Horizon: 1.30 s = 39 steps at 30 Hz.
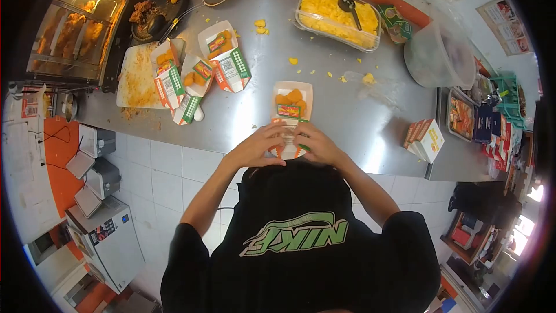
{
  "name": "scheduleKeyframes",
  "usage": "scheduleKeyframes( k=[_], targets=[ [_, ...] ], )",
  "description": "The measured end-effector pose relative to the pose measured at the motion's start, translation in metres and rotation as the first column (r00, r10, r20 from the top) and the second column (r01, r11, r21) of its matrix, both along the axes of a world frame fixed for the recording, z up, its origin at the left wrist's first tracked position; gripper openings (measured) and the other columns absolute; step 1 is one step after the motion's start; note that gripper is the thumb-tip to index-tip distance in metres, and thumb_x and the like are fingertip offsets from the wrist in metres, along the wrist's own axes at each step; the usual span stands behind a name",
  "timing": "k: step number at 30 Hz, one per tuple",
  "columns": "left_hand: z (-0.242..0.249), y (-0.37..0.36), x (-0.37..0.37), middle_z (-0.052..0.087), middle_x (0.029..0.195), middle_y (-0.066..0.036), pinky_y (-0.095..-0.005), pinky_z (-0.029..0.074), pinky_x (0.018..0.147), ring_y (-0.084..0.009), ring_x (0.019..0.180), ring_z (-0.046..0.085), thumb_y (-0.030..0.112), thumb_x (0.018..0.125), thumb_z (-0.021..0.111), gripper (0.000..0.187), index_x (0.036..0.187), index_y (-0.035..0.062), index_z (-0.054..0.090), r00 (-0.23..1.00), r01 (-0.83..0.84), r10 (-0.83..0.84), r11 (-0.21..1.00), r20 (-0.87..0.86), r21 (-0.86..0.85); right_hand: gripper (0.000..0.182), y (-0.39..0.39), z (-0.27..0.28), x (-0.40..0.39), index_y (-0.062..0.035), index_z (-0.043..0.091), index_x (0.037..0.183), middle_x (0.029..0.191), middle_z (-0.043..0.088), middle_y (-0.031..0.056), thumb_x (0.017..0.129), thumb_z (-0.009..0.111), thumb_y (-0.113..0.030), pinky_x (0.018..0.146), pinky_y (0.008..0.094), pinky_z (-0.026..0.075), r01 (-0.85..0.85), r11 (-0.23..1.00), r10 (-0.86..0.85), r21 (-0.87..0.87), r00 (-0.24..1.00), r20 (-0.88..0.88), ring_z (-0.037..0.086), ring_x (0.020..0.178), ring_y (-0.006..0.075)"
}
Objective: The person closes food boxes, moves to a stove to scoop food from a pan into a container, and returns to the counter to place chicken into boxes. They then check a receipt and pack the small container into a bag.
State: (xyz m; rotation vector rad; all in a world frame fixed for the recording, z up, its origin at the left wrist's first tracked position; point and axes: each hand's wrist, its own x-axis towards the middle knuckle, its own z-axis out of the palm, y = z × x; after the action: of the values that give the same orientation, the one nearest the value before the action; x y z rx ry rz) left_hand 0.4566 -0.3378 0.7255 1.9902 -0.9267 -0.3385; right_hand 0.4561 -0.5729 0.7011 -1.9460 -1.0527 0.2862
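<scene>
A small cardboard snack box [289, 152] lies at the front edge of the steel counter, its lid end toward my body. Inside it are golden nuggets [291, 97] and a green-and-red sauce packet [288, 110]. My left hand [259, 144] grips the box's left side, with fingers bent over the front flap. From the right, my right hand [317, 144] has its fingers closed on the other side of the same flap. Fingers cover part of the box's middle. To the left stand several filled boxes of the same kind, including one box [233, 69] with a printed code.
A clear tub [339, 44] of yellow food with a black spoon [350, 11] sits at the back. Yellow crumbs [369, 79] dot the counter. Left are a stained cutting board [136, 81], a dark pan [179, 8] and a heated cabinet [75, 32]. Folded cartons [428, 142] stand right.
</scene>
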Motion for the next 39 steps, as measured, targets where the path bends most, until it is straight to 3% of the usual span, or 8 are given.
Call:
scheduleKeyframes(
  k=[6,9,14,19,26,29,34,39],
  targets=[
    [-0.031,0.014,0.020,0.059,0.093,-0.007,-0.0382,0.040,0.084,-0.0263,0.090,0.055,0.034,0.064,0.078,0.038,0.079,0.0064,0.055,0.985,-0.104,0.095,0.993,0.144,0.057,0.036,-0.002,-0.010,-0.016,-0.0058,0.049,0.086,0.093,0.048,0.0111,0.062,0.075,-0.012,0.080,0.0366,0.040,0.488,0.870,-0.493,0.066,0.865,0.098,0.048,0.092,0.0296],
    [-0.065,-0.015,0.049,0.058,0.071,-0.004,-0.0313,0.043,0.066,-0.0196,0.065,0.054,0.032,0.067,0.077,0.035,0.069,0.0065,0.053,0.888,-0.460,0.444,0.870,-0.123,-0.178,0.036,0.000,-0.042,0.000,-0.0058,0.049,0.088,0.091,0.051,0.0081,0.067,0.076,-0.017,0.077,0.0329,0.040,0.679,0.734,-0.667,0.005,0.723,-0.178,0.049,0.089,0.0239],
    [-0.071,-0.059,0.089,0.052,0.052,0.000,-0.0242,0.038,0.047,-0.0090,0.049,0.047,0.030,0.072,0.076,0.033,0.067,0.0043,0.055,0.435,-0.837,0.720,0.545,-0.541,0.052,0.032,0.008,-0.069,0.046,-0.0052,0.049,0.092,0.095,0.055,0.0040,0.074,0.074,-0.016,0.079,0.0284,0.044,0.894,0.443,-0.521,-0.068,0.195,-0.831,0.052,0.090,0.0136],
    [-0.087,-0.058,0.080,0.047,0.091,-0.009,-0.0298,0.044,0.067,-0.0191,0.081,0.052,0.026,0.068,0.079,0.036,0.078,-0.0029,0.061,0.631,-0.771,0.715,0.620,-0.302,-0.143,0.034,-0.012,-0.076,0.050,-0.0047,0.050,0.098,0.095,0.057,0.0041,0.075,0.073,-0.012,0.082,0.0280,0.044,0.767,0.625,-0.346,0.144,0.438,-0.830,0.055,0.091,0.0141],
    [-0.112,-0.059,0.059,0.053,0.090,-0.008,-0.0278,0.046,0.069,-0.0158,0.080,0.054,0.025,0.071,0.078,0.037,0.086,-0.0036,0.060,0.660,-0.746,0.712,0.660,-0.240,-0.093,0.036,-0.028,-0.066,0.051,-0.0040,0.051,0.107,0.097,0.059,0.0092,0.075,0.067,-0.009,0.086,0.0320,0.043,0.510,0.856,-0.369,-0.090,0.479,-0.796,0.055,0.094,0.0189],
    [-0.110,-0.067,0.054,0.063,0.082,-0.006,-0.0232,0.047,0.064,-0.0098,0.071,0.056,0.021,0.078,0.072,0.030,0.093,-0.0020,0.060,0.509,-0.747,0.465,0.657,-0.724,-0.103,0.040,-0.020,-0.047,0.046,-0.0018,0.050,0.111,0.103,0.057,0.0143,0.072,0.058,-0.004,0.090,0.0381,0.041,0.461,0.877,-0.480,-0.135,0.830,-0.284,0.052,0.102,0.0271],
    [-0.125,-0.090,0.050,0.058,0.078,-0.004,-0.0224,0.047,0.063,-0.0088,0.071,0.055,0.018,0.081,0.069,0.023,0.073,0.0071,0.050,0.616,-0.686,0.223,0.623,-0.756,-0.375,0.049,-0.027,-0.047,0.021,-0.0027,0.048,0.117,0.111,0.051,0.0159,0.068,0.047,-0.001,0.097,0.0414,0.032,0.527,0.837,-0.545,-0.150,0.828,-0.130,0.044,0.107,0.0336],
    [-0.118,-0.133,0.038,0.054,0.070,0.001,-0.0208,0.043,0.059,-0.0050,0.062,0.049,0.010,0.080,0.070,0.025,0.072,0.0084,0.046,0.500,-0.648,0.241,0.742,-0.832,-0.175,0.050,-0.054,-0.053,-0.011,-0.0050,0.048,0.118,0.111,0.049,0.0150,0.068,0.047,-0.002,0.095,0.0429,0.032,0.637,0.731,-0.676,-0.246,0.726,-0.126,0.041,0.107,0.0330]
  ],
)
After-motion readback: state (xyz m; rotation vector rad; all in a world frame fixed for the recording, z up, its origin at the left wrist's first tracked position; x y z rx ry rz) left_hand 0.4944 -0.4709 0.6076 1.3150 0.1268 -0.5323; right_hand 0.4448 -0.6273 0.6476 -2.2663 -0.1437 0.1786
